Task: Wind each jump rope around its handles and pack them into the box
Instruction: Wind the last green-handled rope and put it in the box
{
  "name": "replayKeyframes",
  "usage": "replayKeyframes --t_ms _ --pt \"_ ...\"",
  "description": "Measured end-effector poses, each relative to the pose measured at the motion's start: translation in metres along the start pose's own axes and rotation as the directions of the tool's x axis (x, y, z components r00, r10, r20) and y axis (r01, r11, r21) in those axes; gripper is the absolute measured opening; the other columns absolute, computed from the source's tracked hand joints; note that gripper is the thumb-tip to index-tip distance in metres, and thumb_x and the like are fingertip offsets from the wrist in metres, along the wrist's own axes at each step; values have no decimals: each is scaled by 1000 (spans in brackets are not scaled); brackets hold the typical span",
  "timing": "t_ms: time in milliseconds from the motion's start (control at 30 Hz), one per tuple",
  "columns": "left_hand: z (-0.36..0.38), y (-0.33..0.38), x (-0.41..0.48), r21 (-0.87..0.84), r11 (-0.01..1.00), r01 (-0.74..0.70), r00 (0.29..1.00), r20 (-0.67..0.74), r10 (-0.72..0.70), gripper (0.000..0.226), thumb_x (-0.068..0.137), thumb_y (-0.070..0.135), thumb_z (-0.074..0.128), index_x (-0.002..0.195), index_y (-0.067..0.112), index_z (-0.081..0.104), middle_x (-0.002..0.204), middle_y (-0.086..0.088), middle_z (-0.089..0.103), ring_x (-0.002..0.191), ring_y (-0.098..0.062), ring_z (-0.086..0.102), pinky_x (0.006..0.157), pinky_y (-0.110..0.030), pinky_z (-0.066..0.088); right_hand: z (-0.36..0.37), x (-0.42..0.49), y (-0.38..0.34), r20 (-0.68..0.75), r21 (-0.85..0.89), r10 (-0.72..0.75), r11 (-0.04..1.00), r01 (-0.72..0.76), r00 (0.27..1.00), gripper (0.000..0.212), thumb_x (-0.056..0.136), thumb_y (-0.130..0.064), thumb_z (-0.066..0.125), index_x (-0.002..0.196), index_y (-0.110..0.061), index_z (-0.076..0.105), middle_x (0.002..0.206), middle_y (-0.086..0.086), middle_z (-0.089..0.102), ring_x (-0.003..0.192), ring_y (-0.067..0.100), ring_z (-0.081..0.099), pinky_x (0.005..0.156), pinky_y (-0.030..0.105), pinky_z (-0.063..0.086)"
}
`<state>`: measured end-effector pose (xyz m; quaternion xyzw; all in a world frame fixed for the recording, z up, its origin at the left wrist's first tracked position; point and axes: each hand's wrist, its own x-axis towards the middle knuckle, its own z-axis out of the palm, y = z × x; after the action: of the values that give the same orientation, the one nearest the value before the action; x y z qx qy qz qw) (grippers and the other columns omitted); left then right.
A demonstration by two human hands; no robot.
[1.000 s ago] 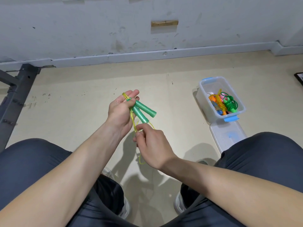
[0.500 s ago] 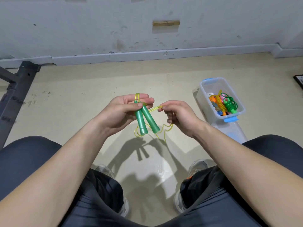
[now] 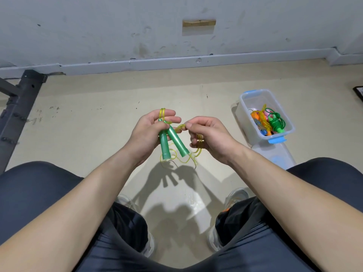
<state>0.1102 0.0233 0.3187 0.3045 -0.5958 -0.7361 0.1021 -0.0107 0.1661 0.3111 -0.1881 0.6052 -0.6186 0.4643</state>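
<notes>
1. Left of the clear plastic storage box with blue latches, which stands open on the beige floor, a seated person's two bare hands meet above their dark-trousered knees.
2. Wound jump ropes in orange, yellow, pink and green lie inside the box. Its clear lid lies flat on the floor, touching the box's near end.
3. Far to the left of the box stands a dark metal frame leg. Beyond the box runs a grey wall skirting.
4. A printed strip on one rope handle in the box is too small to read.
5. The left hand grips the tops of two translucent green plastic handles between its thumb and curled fingers. The handles splay apart towards the person.
6. The right hand, between the left hand and the box, pinches the thin yellow translucent cord between thumb and forefinger. Its other fingers are curled with coils of cord hooked around them, and the slack hangs in loose loops below the handles.
</notes>
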Motion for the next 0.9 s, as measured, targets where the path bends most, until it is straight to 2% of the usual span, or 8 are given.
replayKeyframes --t_ms 133,267,367,500,733,900 --pt "2 1 0 -28 999 20 1000 22 -19 33 97 -8 42 121 6 61 107 -6 75 92 -29 73 79 -35 57 -2 1 -3 -19 -36 -2 999 2 1000 18 97 -8 60 83 -10 70 62 -1 53 54 13 44 58 24 42" --pt "-1 2 -1 -9 999 41 993 107 -40 35 98 -9 44 126 6 60 116 -8 74 101 -30 73 86 -37 58 -4 3 -3 -113 -70 -2 998 -6 994 18 96 -9 62 80 -9 71 60 -1 46 51 12 39 57 26 35" --pt "-2 3 -2 19 999 33 988 153 -35 37 98 -9 46 130 5 58 124 -7 72 109 -30 71 93 -38 57 -4 3 -2 -164 -85 -8 996 -6 986 18 96 -12 62 80 -10 71 61 -1 46 51 12 40 58 27 36" --pt "-1 1 -2 45 999 28 986 161 -35 37 97 -10 48 130 3 59 120 -7 73 108 -31 71 95 -39 54 -1 1 -2 -118 -61 -72 996 65 990 23 98 -8 60 78 -14 70 62 2 46 54 12 42 58 25 37" --pt "-8 2 2 -30 999 12 988 151 -7 34 98 -10 48 126 3 61 119 -10 73 108 -32 71 95 -36 56 -2 1 -4 -119 -53 -10 999 4 993 23 92 -4 59 73 -10 69 58 0 43 50 14 33 56 29 30" --pt "-7 0 4 -118 993 2 988 154 16 34 98 -11 43 121 5 62 107 -9 73 98 -32 70 94 -37 57 -4 2 -7 -18 -177 -66 982 61 998 22 92 1 56 76 -7 68 67 12 50 56 15 42 55 26 35"
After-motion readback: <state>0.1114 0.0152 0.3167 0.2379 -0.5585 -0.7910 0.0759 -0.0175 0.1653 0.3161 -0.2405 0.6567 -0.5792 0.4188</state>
